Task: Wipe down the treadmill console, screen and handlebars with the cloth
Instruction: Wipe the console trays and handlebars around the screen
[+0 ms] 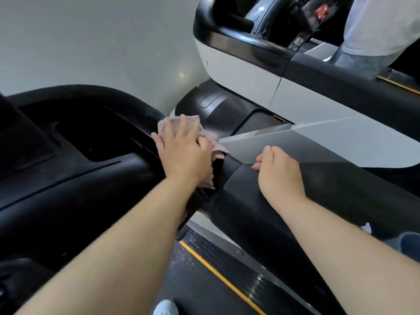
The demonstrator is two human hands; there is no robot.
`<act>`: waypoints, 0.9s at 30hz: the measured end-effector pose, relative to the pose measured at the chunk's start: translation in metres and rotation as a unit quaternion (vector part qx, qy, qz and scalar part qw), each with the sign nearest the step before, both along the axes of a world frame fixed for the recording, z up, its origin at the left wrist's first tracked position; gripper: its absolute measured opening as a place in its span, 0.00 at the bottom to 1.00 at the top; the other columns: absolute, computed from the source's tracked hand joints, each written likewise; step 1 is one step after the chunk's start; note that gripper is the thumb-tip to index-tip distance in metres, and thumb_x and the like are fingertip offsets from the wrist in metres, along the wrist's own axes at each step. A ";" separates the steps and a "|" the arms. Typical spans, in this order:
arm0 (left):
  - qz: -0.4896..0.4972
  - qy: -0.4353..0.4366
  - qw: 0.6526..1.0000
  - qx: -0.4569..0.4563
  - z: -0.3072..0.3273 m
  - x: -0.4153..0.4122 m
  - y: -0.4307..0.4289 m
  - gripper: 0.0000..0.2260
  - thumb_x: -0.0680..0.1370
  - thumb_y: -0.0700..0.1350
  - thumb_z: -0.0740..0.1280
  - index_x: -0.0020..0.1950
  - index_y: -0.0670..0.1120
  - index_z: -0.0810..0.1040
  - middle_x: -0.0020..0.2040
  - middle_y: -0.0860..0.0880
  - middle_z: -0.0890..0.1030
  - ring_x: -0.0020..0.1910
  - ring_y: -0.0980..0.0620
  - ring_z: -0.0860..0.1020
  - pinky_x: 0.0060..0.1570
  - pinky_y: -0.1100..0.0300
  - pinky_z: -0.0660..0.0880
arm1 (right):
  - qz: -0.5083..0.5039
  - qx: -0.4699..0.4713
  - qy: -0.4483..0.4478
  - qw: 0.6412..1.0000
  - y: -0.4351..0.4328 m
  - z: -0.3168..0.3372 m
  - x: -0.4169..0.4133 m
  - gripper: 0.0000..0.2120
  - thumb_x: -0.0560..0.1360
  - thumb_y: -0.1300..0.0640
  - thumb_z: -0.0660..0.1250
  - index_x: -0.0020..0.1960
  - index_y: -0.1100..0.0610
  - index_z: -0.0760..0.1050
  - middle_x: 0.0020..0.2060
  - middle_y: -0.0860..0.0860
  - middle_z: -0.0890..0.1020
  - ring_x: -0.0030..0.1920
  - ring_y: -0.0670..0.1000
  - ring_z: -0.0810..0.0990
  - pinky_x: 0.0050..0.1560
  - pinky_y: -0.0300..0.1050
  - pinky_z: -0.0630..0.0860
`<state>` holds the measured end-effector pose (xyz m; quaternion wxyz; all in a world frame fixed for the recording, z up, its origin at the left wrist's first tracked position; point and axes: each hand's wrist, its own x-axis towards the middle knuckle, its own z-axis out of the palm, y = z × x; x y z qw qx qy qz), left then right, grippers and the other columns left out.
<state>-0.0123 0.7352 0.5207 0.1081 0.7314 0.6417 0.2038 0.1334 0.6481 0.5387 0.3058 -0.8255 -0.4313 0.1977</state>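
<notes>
Gym, treadmill rail (247, 201): wiping under way (finished share unclear). Left hand (184, 153) flat, pressing cloth (193, 122); right hand (280, 172) curled on rail

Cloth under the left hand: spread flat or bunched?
Bunched: the pink cloth wrinkles out around the left hand pressing it.

Left hand (184, 153) and right hand (279, 171) bare-armed, white shoe (166, 308) below.

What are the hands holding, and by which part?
Nothing gripped: left hand presses flat on the middle of the pink cloth; right hand rests, fingers curled, on the black handrail.
</notes>
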 end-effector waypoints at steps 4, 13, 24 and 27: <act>-0.187 0.277 0.928 -0.163 0.040 -0.013 0.070 0.17 0.80 0.53 0.50 0.56 0.51 0.78 0.62 0.45 0.77 0.61 0.42 0.72 0.61 0.50 0.65 | -0.009 0.004 -0.040 0.999 0.002 -0.002 -0.006 0.20 0.83 0.50 0.46 0.50 0.57 0.74 0.44 0.54 0.82 0.45 0.57 0.79 0.46 0.49 0.75; -0.392 0.321 0.823 -0.256 0.029 0.050 0.058 0.16 0.82 0.54 0.51 0.50 0.49 0.75 0.57 0.44 0.78 0.49 0.46 0.72 0.51 0.55 0.68 | -0.038 -0.007 -0.079 0.996 0.001 0.001 -0.006 0.19 0.82 0.49 0.46 0.51 0.56 0.73 0.44 0.56 0.81 0.45 0.62 0.78 0.45 0.53 0.75; -0.416 0.362 0.811 -0.195 0.030 0.031 0.070 0.15 0.82 0.54 0.51 0.46 0.49 0.72 0.56 0.43 0.78 0.51 0.43 0.72 0.50 0.54 0.68 | -0.044 -0.084 -0.122 0.988 0.008 0.002 -0.013 0.15 0.83 0.51 0.47 0.46 0.55 0.69 0.40 0.53 0.79 0.39 0.58 0.73 0.38 0.47 0.65; -0.442 0.305 0.825 -0.174 0.026 0.028 0.064 0.15 0.81 0.54 0.49 0.45 0.51 0.73 0.52 0.46 0.78 0.49 0.45 0.72 0.49 0.53 0.68 | -0.056 -0.088 -0.130 0.986 0.008 0.001 -0.015 0.17 0.83 0.51 0.47 0.48 0.56 0.71 0.42 0.54 0.81 0.40 0.59 0.75 0.38 0.47 0.66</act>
